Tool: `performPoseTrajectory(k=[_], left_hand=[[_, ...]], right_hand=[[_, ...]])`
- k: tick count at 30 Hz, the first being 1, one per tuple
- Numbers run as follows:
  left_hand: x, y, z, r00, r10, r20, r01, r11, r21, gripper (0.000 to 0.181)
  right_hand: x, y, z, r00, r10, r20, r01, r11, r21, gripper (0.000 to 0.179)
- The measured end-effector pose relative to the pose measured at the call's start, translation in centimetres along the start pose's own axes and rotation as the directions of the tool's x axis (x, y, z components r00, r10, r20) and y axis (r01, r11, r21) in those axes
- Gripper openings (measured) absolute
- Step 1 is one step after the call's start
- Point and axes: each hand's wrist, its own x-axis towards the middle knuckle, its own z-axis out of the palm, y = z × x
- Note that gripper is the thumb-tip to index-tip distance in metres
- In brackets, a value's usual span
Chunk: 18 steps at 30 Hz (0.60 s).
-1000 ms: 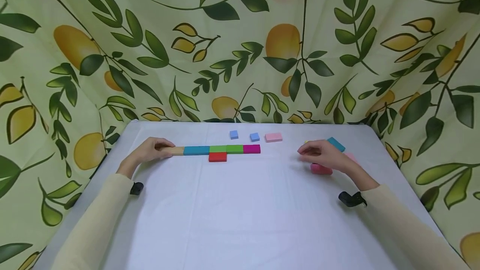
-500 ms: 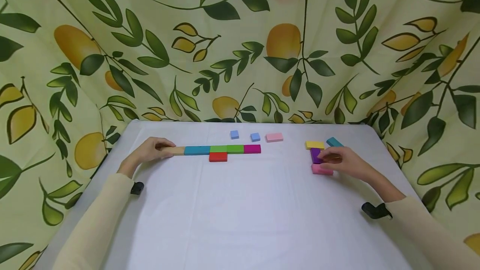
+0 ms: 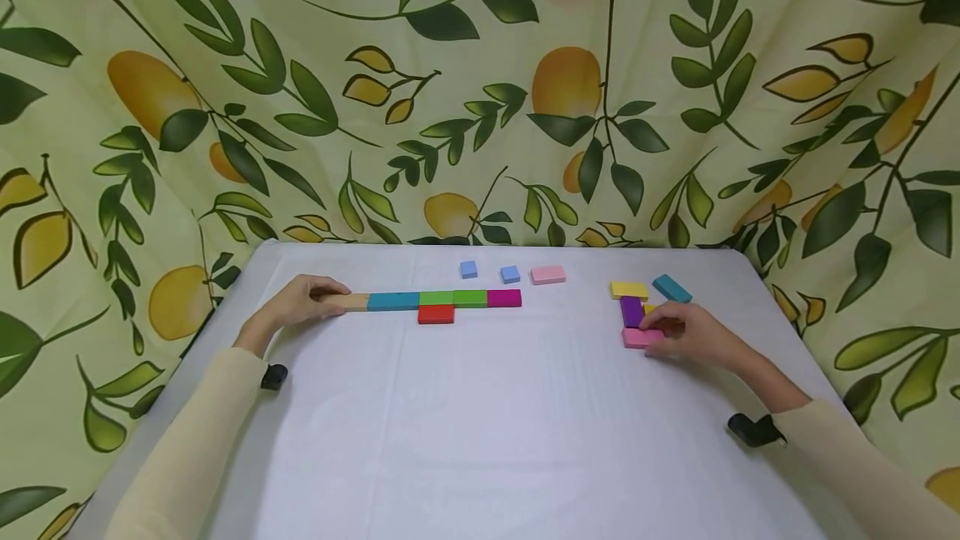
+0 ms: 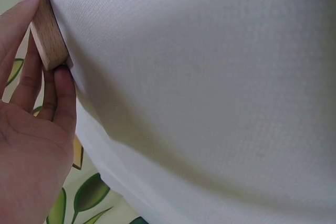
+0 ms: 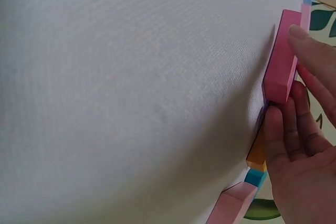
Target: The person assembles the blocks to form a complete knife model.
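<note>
My left hand (image 3: 300, 302) pinches a plain wooden block (image 3: 351, 302) at the left end of a row. In the left wrist view, the thumb lies on that block's side and the fingers are behind and at its end. Joined to it rightward are a blue block (image 3: 393, 301), two green blocks (image 3: 470, 298) and a magenta block (image 3: 504, 298). A red block (image 3: 436, 314) lies against the row's near side. My right hand (image 3: 693, 336) pinches a pink block (image 5: 283, 59), its thumb on the near face. A purple block (image 3: 632, 312) lies just beyond.
Two small blue blocks (image 3: 510, 274) and a light pink block (image 3: 547, 274) lie behind the row. Near my right hand are a yellow block (image 3: 628, 290), a teal block (image 3: 671, 288), an orange block (image 5: 256, 153) and another light pink block (image 5: 231, 203). A white cloth (image 3: 480, 423) covers the table.
My right hand has shifted rightward and nearer, uncovering the yellow and purple blocks, and now grips the pink block. My left hand stays on the wooden block; the row has not moved.
</note>
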Motion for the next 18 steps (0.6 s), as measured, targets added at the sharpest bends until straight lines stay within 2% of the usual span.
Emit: performPoseTrajectory(k=[10, 18], left_hand=[[0.04, 0.24, -0.29, 1.000, 0.005, 0.001, -0.005, 1.000, 0.002, 0.031], [-0.02, -0.04, -0.16, 1.000, 0.022, 0.001, -0.022, 1.000, 0.004, 0.031]], right_hand=[[0.25, -0.54, 0.19, 0.999, 0.042, 0.004, -0.042, 0.997, -0.061, 0.033], [0.33, -0.61, -0.39, 0.999, 0.021, 0.047, -0.018, 0.998, -0.053, 0.036]])
